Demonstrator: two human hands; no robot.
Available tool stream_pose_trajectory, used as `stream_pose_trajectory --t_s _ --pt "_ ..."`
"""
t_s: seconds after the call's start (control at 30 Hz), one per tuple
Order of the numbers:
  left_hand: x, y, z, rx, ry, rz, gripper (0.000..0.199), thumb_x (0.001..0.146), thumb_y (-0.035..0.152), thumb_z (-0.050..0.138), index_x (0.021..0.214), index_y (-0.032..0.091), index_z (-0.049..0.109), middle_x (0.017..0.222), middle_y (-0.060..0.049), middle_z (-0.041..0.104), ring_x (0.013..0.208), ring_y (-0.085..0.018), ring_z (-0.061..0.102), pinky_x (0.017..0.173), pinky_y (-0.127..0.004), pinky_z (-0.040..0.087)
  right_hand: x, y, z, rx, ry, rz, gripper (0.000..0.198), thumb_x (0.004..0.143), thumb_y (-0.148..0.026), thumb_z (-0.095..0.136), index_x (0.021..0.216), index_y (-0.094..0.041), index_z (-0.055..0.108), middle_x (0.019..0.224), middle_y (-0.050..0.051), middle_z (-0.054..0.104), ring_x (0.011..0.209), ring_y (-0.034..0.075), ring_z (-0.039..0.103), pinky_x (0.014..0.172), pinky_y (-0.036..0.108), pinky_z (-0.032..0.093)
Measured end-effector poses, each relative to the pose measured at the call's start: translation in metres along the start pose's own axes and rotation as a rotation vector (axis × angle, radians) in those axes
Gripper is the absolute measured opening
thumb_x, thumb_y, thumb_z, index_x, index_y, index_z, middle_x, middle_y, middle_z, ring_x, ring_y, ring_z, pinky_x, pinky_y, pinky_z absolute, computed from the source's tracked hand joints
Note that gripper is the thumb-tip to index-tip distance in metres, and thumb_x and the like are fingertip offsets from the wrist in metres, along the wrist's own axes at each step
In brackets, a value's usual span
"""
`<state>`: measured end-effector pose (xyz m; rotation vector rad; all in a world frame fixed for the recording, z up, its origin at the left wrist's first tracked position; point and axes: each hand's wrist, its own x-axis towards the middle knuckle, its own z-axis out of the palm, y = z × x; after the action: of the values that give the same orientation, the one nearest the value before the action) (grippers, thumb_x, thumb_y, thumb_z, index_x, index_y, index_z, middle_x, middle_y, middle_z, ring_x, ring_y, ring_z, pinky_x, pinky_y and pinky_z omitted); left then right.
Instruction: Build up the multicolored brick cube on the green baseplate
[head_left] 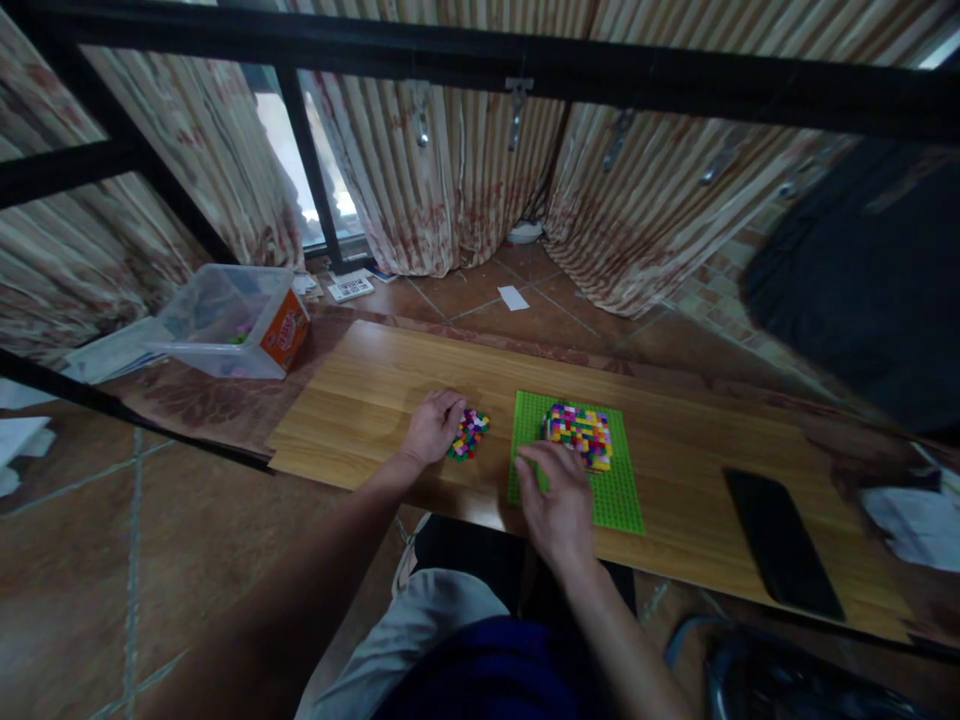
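Observation:
My left hand [435, 427] rests at the left edge of a small pile of loose multicoloured toy bricks [472, 435] on the wooden board. Its fingers are curled together, and whatever may be under them is hidden. Over the green baseplate [529, 410] is my right hand [556, 498], thumb and index fingertips drawn close in a pinch; anything between them is too small to make out. Just beyond that hand, a block built of multicoloured toy bricks [581, 432] stands on the baseplate, its near left part covered by the fingers.
A dark phone-like slab [784, 545] lies on the right of the wooden board [375, 375]. To the left stands a clear plastic bin [217, 335] with an orange label and a few pieces inside. A black metal bar [450, 50] crosses above, before striped curtains [465, 180].

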<state>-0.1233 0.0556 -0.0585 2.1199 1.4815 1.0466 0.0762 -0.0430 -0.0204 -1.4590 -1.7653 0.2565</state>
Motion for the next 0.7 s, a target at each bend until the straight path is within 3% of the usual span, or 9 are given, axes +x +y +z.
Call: stream_pose_trajectory --t_s 0.1,0.27,0.4,0.7 --pt "0.0 0.0 0.001 0.001 -0.001 0.003 0.029 0.095 0.031 0.039 0.089 0.019 0.065 0.093 -0.008 0.069 0.091 -0.021 0.063 0.088 -0.037 0.05 -0.006 -0.012 0.025 -0.005 -0.161 0.006 0.02 0.092 -0.03 0.051 0.1 -0.022 0.067 0.099 0.007 0.066 0.095 0.023 0.057 0.085 0.038 0.045" --pt "0.0 0.0 0.0 0.0 0.0 0.005 0.03 0.096 0.031 0.039 0.089 0.019 0.065 0.092 -0.008 0.069 0.091 -0.021 0.063 0.088 -0.038 0.05 -0.002 -0.015 0.054 -0.168 -0.24 0.05 0.015 0.086 -0.031 0.059 0.095 -0.022 0.067 0.094 0.007 0.065 0.093 0.026 0.054 0.083 0.04 0.04" --pt "-0.001 0.001 0.0 -0.005 0.0 0.002 0.029 0.096 0.031 0.039 0.089 0.019 0.065 0.092 -0.007 0.069 0.091 -0.02 0.063 0.088 -0.037 0.05 0.006 -0.016 0.062 -0.236 -0.273 0.063 0.014 0.084 -0.032 0.062 0.092 -0.023 0.068 0.095 0.007 0.064 0.091 0.027 0.052 0.078 0.04 0.037" --pt "0.0 0.0 0.001 -0.012 -0.001 0.006 0.029 0.095 0.03 0.04 0.088 0.019 0.065 0.093 -0.007 0.069 0.091 -0.02 0.063 0.087 -0.036 0.05 0.007 -0.015 0.061 -0.166 -0.28 0.06 0.011 0.087 -0.023 0.058 0.087 -0.022 0.069 0.091 0.006 0.065 0.091 0.024 0.054 0.08 0.038 0.039"
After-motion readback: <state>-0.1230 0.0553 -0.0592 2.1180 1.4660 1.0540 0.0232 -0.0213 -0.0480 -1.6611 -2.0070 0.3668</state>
